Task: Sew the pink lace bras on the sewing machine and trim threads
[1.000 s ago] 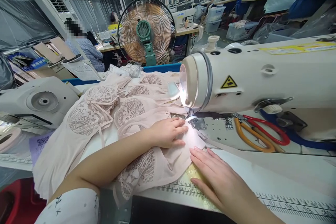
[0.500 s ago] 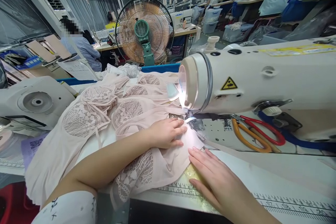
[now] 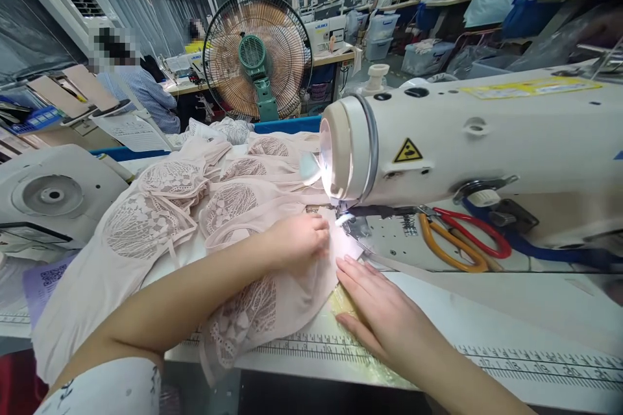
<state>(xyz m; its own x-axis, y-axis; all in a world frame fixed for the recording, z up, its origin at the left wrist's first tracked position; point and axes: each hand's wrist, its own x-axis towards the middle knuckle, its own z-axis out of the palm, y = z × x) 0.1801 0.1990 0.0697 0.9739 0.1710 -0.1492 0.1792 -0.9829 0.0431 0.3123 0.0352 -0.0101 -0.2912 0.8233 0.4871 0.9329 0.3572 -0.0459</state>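
Observation:
A pale pink garment with lace cups (image 3: 292,308) lies on the machine bed, its plain panel running under the lit needle area of a white sewing machine (image 3: 423,142). My left hand (image 3: 299,240) rests on this panel just left of the needle, its fingers curled together on the cloth, a little blurred. Flat and with fingers stretched out, my right hand (image 3: 382,301) lies at the panel's right edge, its fingertips touching the fabric. The presser foot and needle are partly lost in the glare.
Several more lace garments (image 3: 146,227) spread along the left side. Scissors with orange and red handles (image 3: 450,243) lie under the machine arm. A ruler strip (image 3: 535,366) runs along the table's front. A large fan (image 3: 257,55) stands behind; a person in a striped shirt (image 3: 156,100) sits at the back left.
My left hand's fingers have gone from lying spread on the fabric to curled in. My right hand stays flat at the fabric edge. The whole view has shifted slightly.

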